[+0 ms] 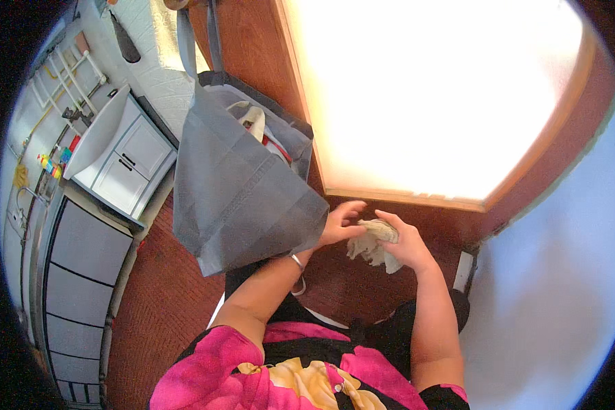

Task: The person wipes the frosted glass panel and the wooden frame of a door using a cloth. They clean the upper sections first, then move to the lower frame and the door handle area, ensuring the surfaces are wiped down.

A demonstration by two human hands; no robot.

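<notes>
My right hand (408,244) grips a crumpled, pale beige cloth (382,230), whose ragged lower end hangs down below the fingers. Just to its left is my left hand (340,225), fingers apart and curved towards the cloth; its thumb is near the cloth's edge, and whether it touches I cannot tell. A metal bangle sits on that wrist. Beside my left forearm hangs a large grey fabric bag (241,189), which partly hides that arm. Its top gapes, and pale and red fabric (259,125) shows inside.
A brown wooden door (246,46) with a brightly glaring pane stands ahead; the bag's straps rise beside it. At left are a white sink cabinet (128,159), grey cupboards (82,256) and a detergent bottle (49,165). A pale wall (543,287) rises at right above reddish flooring (154,307).
</notes>
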